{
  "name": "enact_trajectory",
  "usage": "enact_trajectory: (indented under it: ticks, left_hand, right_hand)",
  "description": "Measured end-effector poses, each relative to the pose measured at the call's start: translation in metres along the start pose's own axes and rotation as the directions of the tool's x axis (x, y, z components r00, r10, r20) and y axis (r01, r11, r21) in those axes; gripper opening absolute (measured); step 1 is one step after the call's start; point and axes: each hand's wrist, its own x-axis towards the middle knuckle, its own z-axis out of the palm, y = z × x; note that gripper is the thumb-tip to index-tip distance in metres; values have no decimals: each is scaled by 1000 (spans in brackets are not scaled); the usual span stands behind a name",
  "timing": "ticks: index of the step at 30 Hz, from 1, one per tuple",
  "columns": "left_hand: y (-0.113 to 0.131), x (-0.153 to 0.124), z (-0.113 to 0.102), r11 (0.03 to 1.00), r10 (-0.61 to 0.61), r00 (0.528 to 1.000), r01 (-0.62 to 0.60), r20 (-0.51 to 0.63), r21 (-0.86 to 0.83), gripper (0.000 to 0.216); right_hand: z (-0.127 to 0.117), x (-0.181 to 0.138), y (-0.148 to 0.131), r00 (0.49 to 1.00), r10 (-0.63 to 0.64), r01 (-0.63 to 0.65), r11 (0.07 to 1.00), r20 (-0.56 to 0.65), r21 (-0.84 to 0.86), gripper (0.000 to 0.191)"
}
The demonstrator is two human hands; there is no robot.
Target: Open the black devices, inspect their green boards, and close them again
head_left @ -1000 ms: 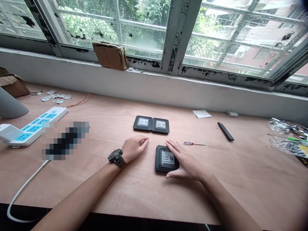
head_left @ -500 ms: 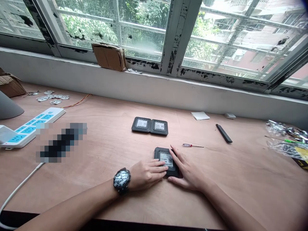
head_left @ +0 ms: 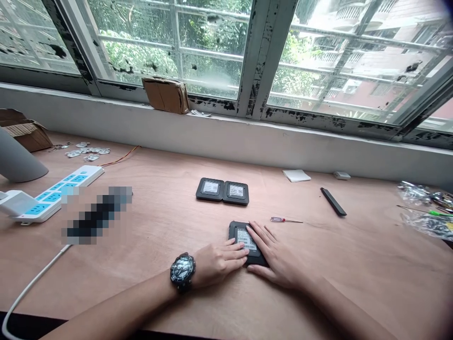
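A flat black square case with a white printed label (head_left: 243,234) lies face up on the wooden table, near the front. My left hand (head_left: 219,259) rests flat from the left, its outstretched fingertips over the label's lower part. On the other side, my right hand (head_left: 278,259) lies with fingers extended across the right part of the case and the thumb apart at its near edge. Both hands touch the case, and they cover its right side and lower left corner. Behind it sit two similar black cases (head_left: 209,189), side by side with labels up.
A small screwdriver (head_left: 278,219) lies right of the case, with a black bar-shaped piece (head_left: 333,202) farther right. At the back are a white pad (head_left: 296,175) and a small white block (head_left: 342,175). A power strip (head_left: 53,196) stands left; plastic bags (head_left: 426,222) lie right.
The view has tilted up slightly, so everything sits lower in the picture. My right fingers have shifted a little left over the case; my left hand stays on the label.
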Motion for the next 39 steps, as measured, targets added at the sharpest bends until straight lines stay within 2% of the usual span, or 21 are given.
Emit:
enact_trajectory:
  ticks: [7, 9, 11, 13, 16, 18, 20, 22, 25, 27, 29, 32, 36, 39]
  left_hand:
    - [-1, 3, -3, 993, -27, 999, 24, -26, -120, 33]
    - [-5, 4, -6, 982, -50, 998, 43, -36, -184, 31]
    - [-13, 4, -11, 968, -111, 993, 98, -46, -229, 28]
    - [-22, 3, -16, 959, -198, 977, 177, -77, -220, 27]
    - [-34, 2, -23, 955, -275, 955, 258, -110, -148, 32]
    - [-37, 2, -26, 953, -291, 953, 281, -89, -113, 34]
    - [-35, 3, -27, 950, -303, 951, 297, -58, -99, 38]
    - [-32, 5, -26, 946, -313, 950, 309, -24, -96, 47]
    - [-28, 8, -23, 946, -303, 952, 305, 40, -106, 63]
    - [-27, 8, -23, 948, -291, 954, 297, 66, -114, 66]
    - [-28, 8, -23, 948, -289, 954, 297, 80, -117, 65]
    - [-29, 8, -24, 945, -293, 953, 302, 79, -127, 63]
    - [-28, 8, -22, 942, -297, 953, 303, 61, -145, 65]
    - [-26, 10, -20, 940, -301, 951, 309, 70, -142, 66]
  right_hand:
    - [-3, -1, 1, 999, -23, 23, 1000, -45, 1, 97]
    - [-5, -1, 6, 994, -46, 45, 999, -99, -7, 83]
    - [-8, 0, 13, 980, -32, 34, 999, -196, 9, 52]
    - [-10, 0, 23, 937, 59, -41, 997, -345, 61, 30]
    - [-13, -2, 42, 800, 286, -222, 958, -527, 183, 29]
    - [-15, -5, 57, 729, 391, -331, 920, -562, 210, 34]
    - [-15, -8, 71, 720, 420, -403, 901, -552, 160, 40]
    - [-14, -10, 82, 759, 411, -426, 900, -504, 92, 40]
    - [-12, -10, 86, 817, 379, -401, 915, -435, 44, 37]
    - [-12, -7, 81, 815, 360, -387, 922, -453, 37, 37]
    - [-14, -3, 71, 781, 364, -374, 923, -508, 87, 36]
    - [-18, 1, 52, 686, 449, -313, 892, -573, 326, 30]
    - [-19, 4, 27, 554, 570, -55, 752, -606, 656, 23]
    - [-18, 7, 13, 540, 592, 50, 686, -597, 726, 26]
